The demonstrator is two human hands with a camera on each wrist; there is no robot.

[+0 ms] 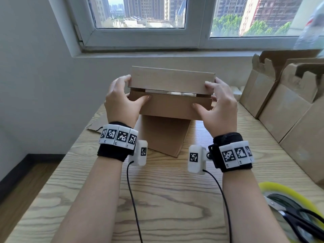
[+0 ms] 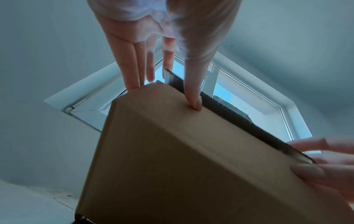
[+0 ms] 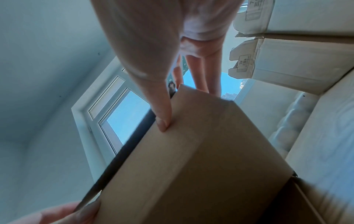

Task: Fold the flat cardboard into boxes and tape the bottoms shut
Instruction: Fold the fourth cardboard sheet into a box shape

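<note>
A brown cardboard box (image 1: 171, 106) stands tilted on the wooden table (image 1: 157, 199), its flapped end turned up toward me. The far flap (image 1: 172, 81) and near flap (image 1: 175, 106) leave a narrow gap between them. My left hand (image 1: 121, 100) is at the box's left end, thumb (image 2: 193, 91) pressing the near flap and straight fingers against the end and far flap. My right hand (image 1: 219, 106) mirrors it at the right end, thumb (image 3: 161, 115) pressing the near flap. The box (image 2: 172, 159) fills the lower half of both wrist views (image 3: 201, 159).
Flat and half-opened cardboard boxes (image 1: 289, 106) lean in a stack along the table's right side. A yellow tape roll (image 1: 289, 195) and black scissors (image 1: 301, 223) lie at the near right corner. A cardboard scrap (image 1: 94, 126) lies at the left edge, below a window (image 1: 140, 14).
</note>
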